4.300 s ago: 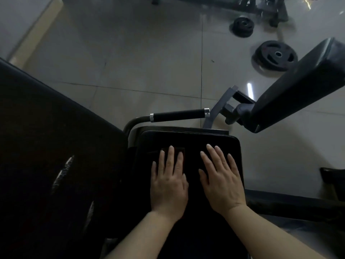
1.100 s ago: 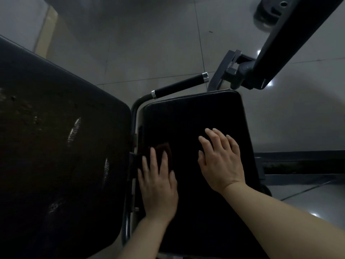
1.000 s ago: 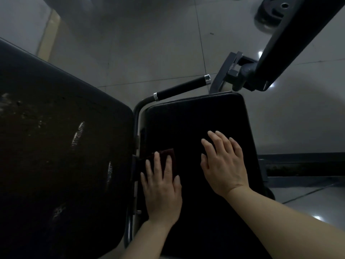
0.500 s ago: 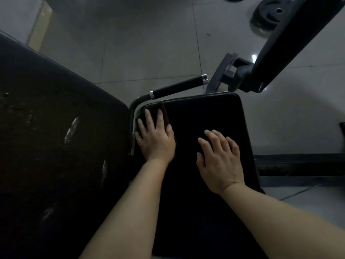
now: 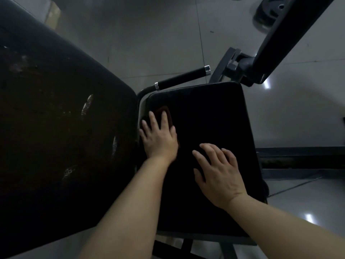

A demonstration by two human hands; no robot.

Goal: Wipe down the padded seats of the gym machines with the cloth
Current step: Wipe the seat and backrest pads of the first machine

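A black padded seat (image 5: 211,111) fills the middle of the head view. My left hand (image 5: 158,139) lies flat near the seat's left edge, pressing a dark reddish-brown cloth (image 5: 164,112) onto the pad; only the cloth's far end shows past my fingertips. My right hand (image 5: 218,171) rests flat on the pad to the right and nearer to me, fingers slightly spread, with nothing in it.
A large worn black backrest pad (image 5: 56,128) stands close on the left. A black handle bar (image 5: 183,78) runs along the seat's far edge. Another black pad on a grey bracket (image 5: 291,36) hangs at upper right. A weight plate (image 5: 268,14) lies on the tiled floor.
My left hand with the cloth slid from the seat's near left toward its far left corner, then came back a little toward me. My right hand stayed pressed on the pad.
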